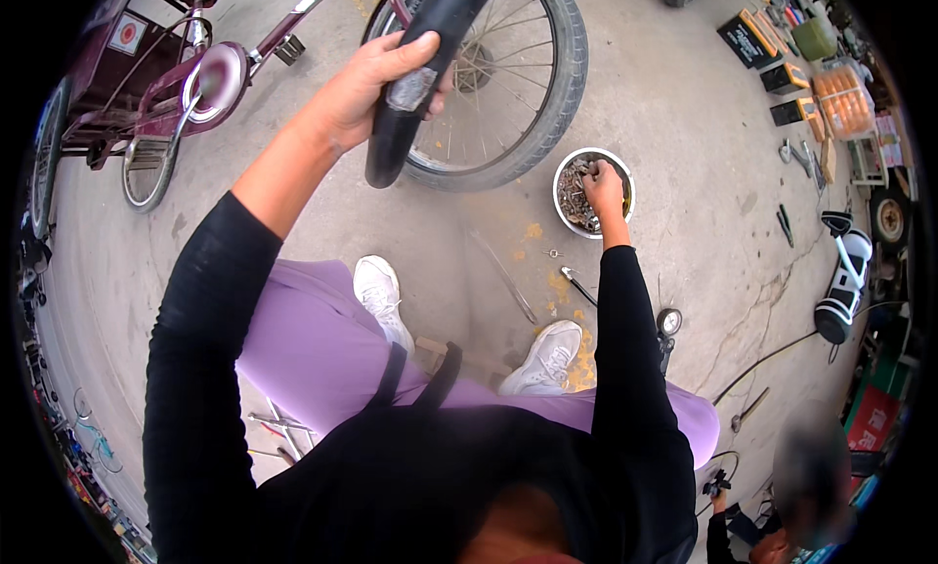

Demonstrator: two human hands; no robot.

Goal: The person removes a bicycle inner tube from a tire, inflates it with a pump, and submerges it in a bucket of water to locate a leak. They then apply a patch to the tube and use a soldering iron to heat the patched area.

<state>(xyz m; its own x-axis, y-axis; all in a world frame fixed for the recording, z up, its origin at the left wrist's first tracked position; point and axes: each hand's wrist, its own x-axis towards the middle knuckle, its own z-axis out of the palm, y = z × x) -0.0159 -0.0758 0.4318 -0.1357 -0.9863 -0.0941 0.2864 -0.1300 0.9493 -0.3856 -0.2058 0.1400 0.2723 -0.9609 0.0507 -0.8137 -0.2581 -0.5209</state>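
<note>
My left hand (401, 85) grips a black rubber tube (454, 12) with a scuffed grey patch on it, held up in front of a bicycle wheel (557, 110). My right hand (604, 188) dips into a round metal bowl (570, 166) full of small metal bits, its fingers curled down among them, and what they hold is hidden. On the floor near the bowl lie a long thin metal bar (503, 276), a small loose metal piece (553, 253) and a black-handled tool (578, 285). A round gauge (669, 322) sits beside my right forearm.
A purple tricycle (210, 85) stands at upper left. Boxes (757, 41), tools (811, 164) and a white-black wheeled device (840, 286) line the right. Hoses (752, 369) cross the floor (684, 173) near a person (772, 544) at lower right. Wrenches (283, 422) lie by my left leg.
</note>
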